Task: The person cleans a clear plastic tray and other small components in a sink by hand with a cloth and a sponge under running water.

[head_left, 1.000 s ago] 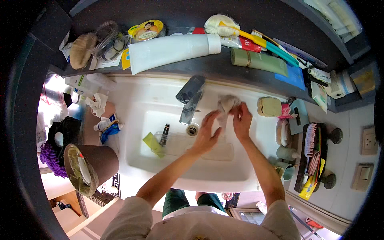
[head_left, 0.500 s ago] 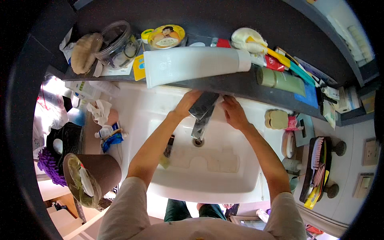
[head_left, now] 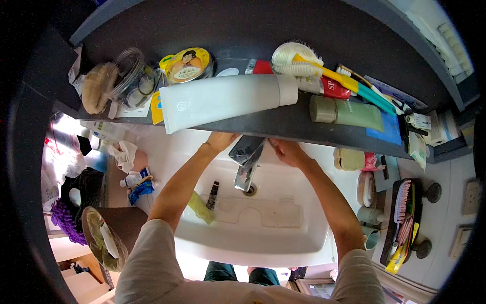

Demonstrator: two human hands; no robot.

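Observation:
Both my hands reach under the shelf edge at the back of a white washbasin (head_left: 314, 230). Between them is a shiny, dark, flat-topped faucet (head_left: 247, 169), its spout pointing at the drain (head_left: 249, 190). My left hand (head_left: 221, 141) is at the faucet's left side; the shelf hides its fingers. My right hand (head_left: 287, 152), fingers curled in, is close by on the right; whatever they hold is hidden. In the basin lie a slim black tube-shaped item (head_left: 213, 195), a pale green tube (head_left: 201, 207) and a clear flat plastic piece (head_left: 253, 212).
Across the dark shelf (head_left: 324, 133) lie a large white tube (head_left: 223, 101), a green bottle (head_left: 349, 112), a hairbrush (head_left: 296, 57) and a round yellow tin (head_left: 188, 66). A brown bin (head_left: 129, 223) stands left. Soap (head_left: 349, 158) and a comb tray (head_left: 402, 218) are at the right.
The shelf edge now sits lower in the picture and covers more of both hands. More of the green tube shows in the basin. Both hands stay beside the faucet.

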